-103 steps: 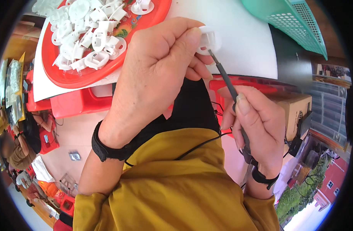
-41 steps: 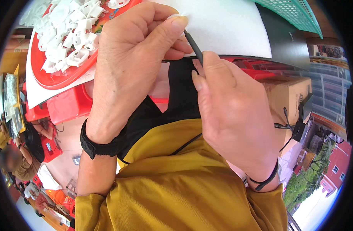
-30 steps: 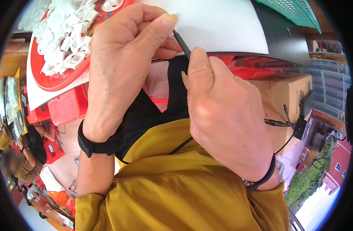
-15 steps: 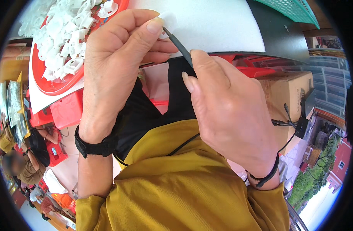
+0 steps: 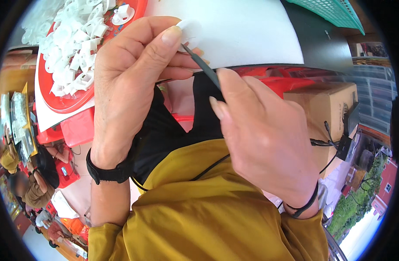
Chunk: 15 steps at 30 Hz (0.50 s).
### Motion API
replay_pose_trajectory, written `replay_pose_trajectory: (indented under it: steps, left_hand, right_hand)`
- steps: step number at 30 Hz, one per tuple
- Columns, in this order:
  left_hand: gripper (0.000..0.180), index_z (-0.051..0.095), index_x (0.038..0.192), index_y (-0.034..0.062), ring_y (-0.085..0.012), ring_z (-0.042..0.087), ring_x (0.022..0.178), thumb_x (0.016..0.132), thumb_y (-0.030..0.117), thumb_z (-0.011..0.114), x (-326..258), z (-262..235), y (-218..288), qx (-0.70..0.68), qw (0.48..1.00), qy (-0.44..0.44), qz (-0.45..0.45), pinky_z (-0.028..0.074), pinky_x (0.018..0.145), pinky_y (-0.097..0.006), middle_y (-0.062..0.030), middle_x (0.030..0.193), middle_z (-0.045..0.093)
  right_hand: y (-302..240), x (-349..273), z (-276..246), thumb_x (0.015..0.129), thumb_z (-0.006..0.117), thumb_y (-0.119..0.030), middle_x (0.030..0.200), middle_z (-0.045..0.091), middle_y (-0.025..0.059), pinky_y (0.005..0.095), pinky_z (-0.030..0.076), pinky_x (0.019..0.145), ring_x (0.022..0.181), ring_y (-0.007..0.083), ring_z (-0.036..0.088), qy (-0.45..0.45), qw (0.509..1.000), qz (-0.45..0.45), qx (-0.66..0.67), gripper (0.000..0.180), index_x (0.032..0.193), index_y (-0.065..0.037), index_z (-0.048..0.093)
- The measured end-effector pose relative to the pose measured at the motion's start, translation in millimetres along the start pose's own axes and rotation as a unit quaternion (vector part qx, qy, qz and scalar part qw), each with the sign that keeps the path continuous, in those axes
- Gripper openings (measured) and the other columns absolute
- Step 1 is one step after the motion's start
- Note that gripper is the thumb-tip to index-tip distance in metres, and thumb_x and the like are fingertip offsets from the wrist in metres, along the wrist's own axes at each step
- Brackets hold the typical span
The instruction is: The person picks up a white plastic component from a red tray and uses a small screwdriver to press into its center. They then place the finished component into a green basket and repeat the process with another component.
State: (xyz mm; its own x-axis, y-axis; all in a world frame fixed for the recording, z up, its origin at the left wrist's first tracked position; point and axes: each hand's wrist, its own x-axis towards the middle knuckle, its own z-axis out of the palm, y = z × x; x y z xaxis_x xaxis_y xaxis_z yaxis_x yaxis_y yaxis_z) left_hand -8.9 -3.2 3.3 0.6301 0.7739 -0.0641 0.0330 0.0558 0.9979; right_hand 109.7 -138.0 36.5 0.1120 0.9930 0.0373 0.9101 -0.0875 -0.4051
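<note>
Between the thumb and forefinger of my left hand is a small white plastic part, partly hidden by the fingers. My right hand is closed round a slim dark-grey pointed tool; whether it is a blade or tweezers I cannot make out. Its narrow tip lies just below the white part, close to my left fingers; contact between them cannot be seen. To the left, a red round tray bears a heap of similar white plastic parts. One part sits apart near its right rim.
Under my hands is a white work mat on a dark table. A green mesh basket stands at the far right. A cardboard box with black cables is to my right. People sit at the left.
My right hand has drawn back slightly downward and right, and the tool's tip has moved down from the white part. My left hand keeps its pinch on the part.
</note>
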Motion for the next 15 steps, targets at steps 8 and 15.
replay_pose_trajectory:
  steps: [8,15]
  left_hand:
    - [0.03,0.059,0.113,-0.0019,-0.0157,0.069,0.076,0.098,0.022,0.05,1,0,2,0.003,1.0,-0.005,-0.003,0.055,0.065,-0.02,-0.0129,0.09,0.069]
    - [0.03,0.059,0.113,-0.0026,-0.0179,0.07,0.077,0.098,0.021,0.048,3,0,2,0.012,1.0,-0.017,-0.001,0.055,0.064,-0.021,-0.0133,0.09,0.068]
  right_hand:
    - [11,-5,0,0.083,0.062,0.0,0.086,0.061,0.0189,0.0374,0.048,0.056,0.067,0.0329,0.061,0.038,0.998,0.011,0.055,0.032,0.114,0.007,0.055]
    - [14,-3,0,0.085,0.061,-0.001,0.085,0.061,0.0194,0.0371,0.048,0.057,0.067,0.0332,0.06,0.041,0.997,0.009,0.068,0.03,0.113,0.007,0.055]
